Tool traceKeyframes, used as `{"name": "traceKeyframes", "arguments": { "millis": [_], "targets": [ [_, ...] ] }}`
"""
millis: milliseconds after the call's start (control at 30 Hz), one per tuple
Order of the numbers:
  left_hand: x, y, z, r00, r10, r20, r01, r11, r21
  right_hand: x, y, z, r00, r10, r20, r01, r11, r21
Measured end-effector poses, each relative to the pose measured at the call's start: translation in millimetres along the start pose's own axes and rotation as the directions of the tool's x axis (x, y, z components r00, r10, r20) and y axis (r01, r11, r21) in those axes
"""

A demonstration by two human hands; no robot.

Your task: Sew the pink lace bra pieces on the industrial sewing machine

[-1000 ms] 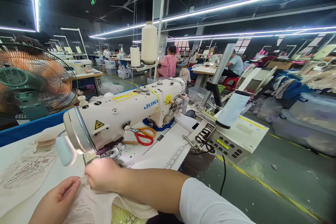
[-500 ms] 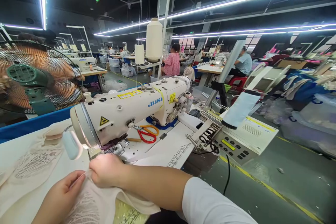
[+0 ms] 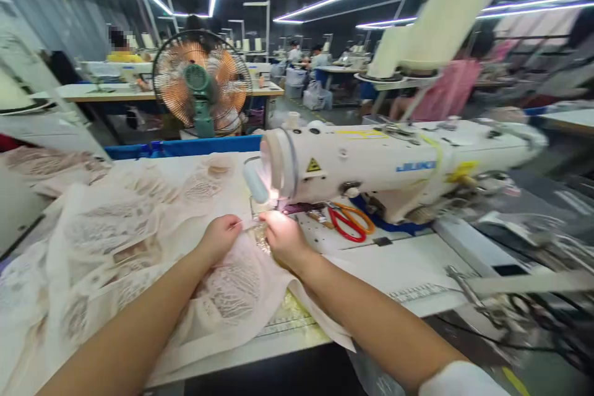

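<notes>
Pale pink fabric with lace-patterned panels hangs from both hands at the front of the table. My left hand pinches its edge between thumb and fingers. A short strip of that edge runs taut to my right hand, closed on the fabric just below the needle area of a white sewing machine. The machine's lamp lights the right fingertips. Whether the needle touches the cloth cannot be made out.
Red and orange-handled scissors lie beside the machine. More lace-patterned pieces pile up on the left. A fan stands behind a blue-edged trough. Thread cones stand behind the machine; people sit further back.
The view has swung left, so the machine and hands appear further right and more fabric shows on the left. Both hands keep hold of the fabric, slightly further apart.
</notes>
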State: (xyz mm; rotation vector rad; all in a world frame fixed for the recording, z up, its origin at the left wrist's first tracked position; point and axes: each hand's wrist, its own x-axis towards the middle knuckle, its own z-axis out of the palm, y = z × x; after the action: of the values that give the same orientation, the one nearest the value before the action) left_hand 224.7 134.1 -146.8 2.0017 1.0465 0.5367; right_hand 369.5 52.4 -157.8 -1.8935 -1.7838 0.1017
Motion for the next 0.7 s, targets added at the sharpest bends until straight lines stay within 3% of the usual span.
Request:
{"name": "traceKeyframes", "arguments": {
  "millis": [200,467,700],
  "targets": [
    [2.0,-15.4,2.3,0.997,-0.082,-0.013,0.08,0.991,-0.108,-3.5,6.1,2.9,0.999,0.039,0.008,-0.039,0.999,0.006],
    [0.7,-16.0,4.4,0.995,-0.008,0.103,0.033,0.97,-0.243,1.6,3.2,10.3,0.996,0.085,0.001,-0.084,0.996,-0.037],
    [-0.3,-16.5,4.8,0.991,0.034,0.133,-0.004,0.976,-0.219,1.1,0.6,11.0,0.998,0.065,-0.013,-0.065,0.998,0.002]
  ]
}}
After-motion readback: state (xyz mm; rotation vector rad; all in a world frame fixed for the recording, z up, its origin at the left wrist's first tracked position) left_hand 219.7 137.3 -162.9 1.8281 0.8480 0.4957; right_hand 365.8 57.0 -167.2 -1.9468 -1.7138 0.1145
